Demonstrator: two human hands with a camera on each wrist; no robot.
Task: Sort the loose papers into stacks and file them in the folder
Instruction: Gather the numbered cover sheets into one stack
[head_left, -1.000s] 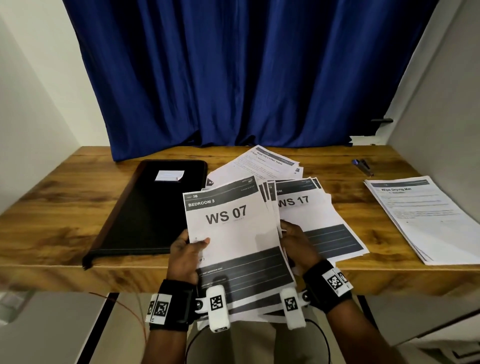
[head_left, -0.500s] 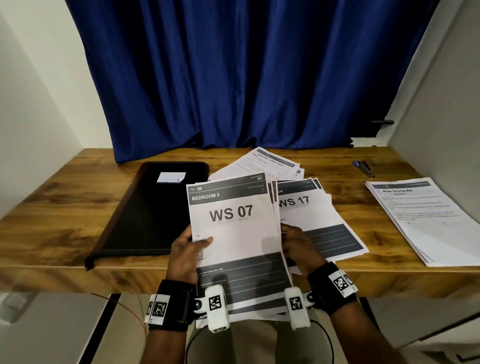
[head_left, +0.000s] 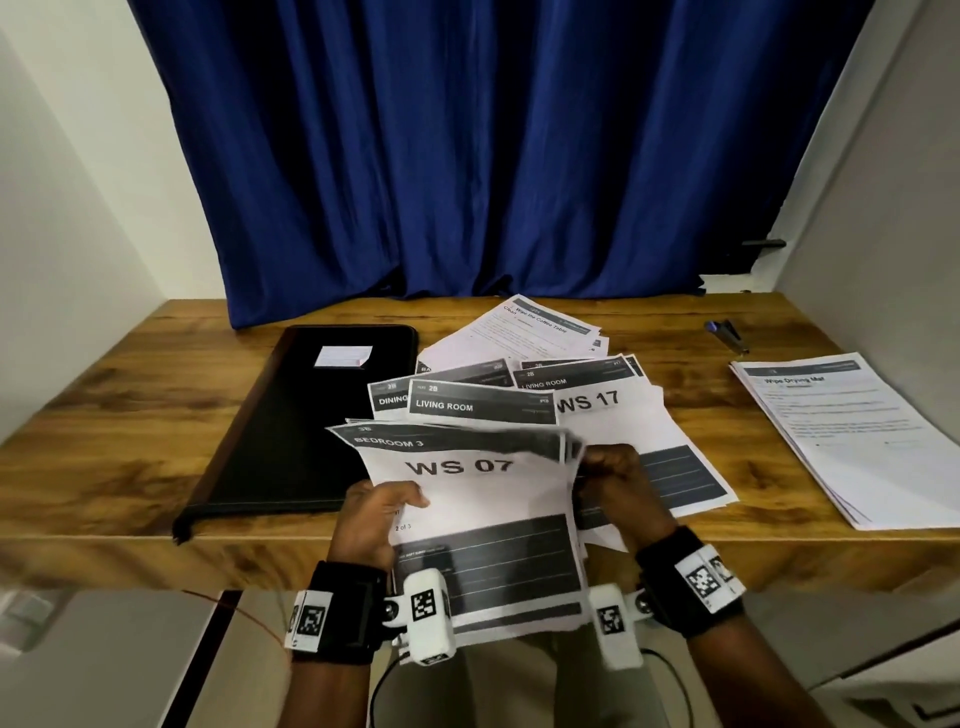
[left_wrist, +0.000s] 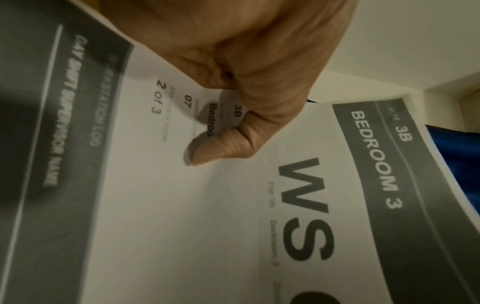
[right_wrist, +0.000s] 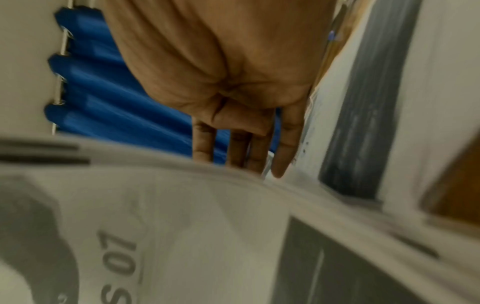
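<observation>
Two hands hold the WS 07 sheaf (head_left: 470, 525) over the desk's near edge: left hand (head_left: 371, 519) thumb-pinches it, right hand (head_left: 615, 486) apparently curls round its edge. Sorting step; next, lay it beside the closed folder (head_left: 306, 421).

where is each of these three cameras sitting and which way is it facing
Head: worn high, looks forward and down at the table; both hands and wristbands show.
Left wrist: looks along the left hand, its thumb on the WS 07 sheet.
Right wrist: looks along the right hand, fingers behind the sheets, curtain beyond.
Shared: all three show the WS 07 sheet.
</observation>
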